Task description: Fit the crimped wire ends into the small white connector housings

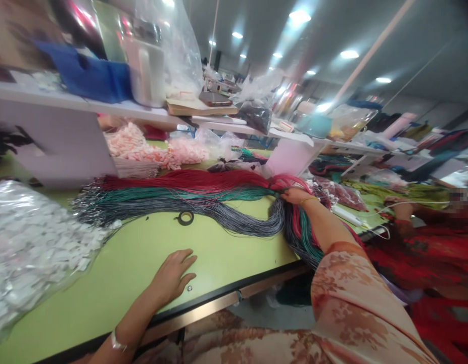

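Note:
Long bundles of thin wires lie across the table: a red wire bundle, a green one and a dark grey one. Metal-looking ends fan out at their left. At the right, where the bundles come together and drop over the table edge, my right hand is closed on the wires; its fingertips are partly hidden. My left hand rests low over the green table, fingers apart and holding nothing. A roll of black tape lies between it and the wires. A small round metal piece is near its thumb.
A clear bag of white connector-like pieces fills the left side. Behind the wires are pale pink pieces under a shelf holding a blue bin and a white mug. A co-worker's red sleeve is at right.

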Available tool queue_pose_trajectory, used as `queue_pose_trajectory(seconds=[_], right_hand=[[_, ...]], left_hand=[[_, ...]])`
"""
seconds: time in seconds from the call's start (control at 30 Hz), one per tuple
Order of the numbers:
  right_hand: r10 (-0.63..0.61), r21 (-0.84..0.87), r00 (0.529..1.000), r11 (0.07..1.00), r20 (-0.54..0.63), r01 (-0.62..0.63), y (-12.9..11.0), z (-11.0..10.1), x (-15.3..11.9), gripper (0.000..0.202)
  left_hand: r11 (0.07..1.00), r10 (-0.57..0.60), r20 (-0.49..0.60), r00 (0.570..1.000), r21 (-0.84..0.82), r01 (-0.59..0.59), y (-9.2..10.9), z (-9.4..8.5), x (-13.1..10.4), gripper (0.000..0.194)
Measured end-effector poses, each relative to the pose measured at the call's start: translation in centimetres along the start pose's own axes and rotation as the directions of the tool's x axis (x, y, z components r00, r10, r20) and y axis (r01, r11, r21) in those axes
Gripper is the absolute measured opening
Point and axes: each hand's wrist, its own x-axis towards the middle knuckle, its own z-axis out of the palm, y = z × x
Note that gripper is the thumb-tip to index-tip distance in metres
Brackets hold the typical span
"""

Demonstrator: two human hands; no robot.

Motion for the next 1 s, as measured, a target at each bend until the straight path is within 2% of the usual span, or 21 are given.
queue_pose_trajectory(seconds=[0.1, 0.23, 0.3, 0.43, 0.53, 0.63, 0.73, 1.0], right_hand=[[-0.015, -0.049, 1.000, 0.999, -0.023, 0.014, 0.2, 0.3, -1.0, 0.033], [-0.219, -0.155, 0.964, 0.968, -0.153, 0.195, -0.4, 1.2, -2.2, 0.041], [-0.271, -0.172, 0.947, 0.955, -0.174, 0.242, -0.7, 1.5, -2.1, 0.042], [-0.233, -0.121, 0.967, 0.968, -0.107, 0.220, -0.9, 1.3, -0.9, 0.037], [-0.222, -0.072, 0.974, 0.973, -0.038, 0.219, -0.8, 0.9, -0.4, 0.043], [-0.214, -0.089, 0.976, 0.974, -0.037, 0.210, -0.9, 0.8, -0.8, 0.045], [-0.250, -0.136, 0.966, 0.961, -0.061, 0.240, -0.9, 0.8, -1.5, 0.042], [-0.336, -0.163, 0.942, 0.929, 0.013, 0.334, -0.6, -0.2, -2.0, 0.037]], left_hand=[[1.000, 0.004, -0.013, 1.000, 0.003, -0.004, -0.1, 0.2, -0.1, 0.034], [1.000, 0.011, -0.020, 1.000, 0.004, -0.011, -0.2, 0.4, -0.1, 0.034], [1.000, 0.010, -0.020, 1.000, 0.006, -0.010, -0.3, 0.5, -0.1, 0.035], [1.000, 0.006, -0.015, 1.000, 0.013, -0.006, -0.2, 0.4, 0.0, 0.035], [1.000, 0.004, -0.008, 1.000, 0.013, -0.004, -0.2, 0.3, 0.0, 0.035], [1.000, 0.000, -0.015, 1.000, 0.000, 0.000, -0.1, 0.2, 0.0, 0.035], [1.000, -0.003, -0.023, 1.000, -0.015, 0.003, -0.1, 0.2, 0.0, 0.035], [1.000, -0.010, -0.002, 1.000, -0.009, 0.010, -0.1, 0.0, 0.1, 0.035]])
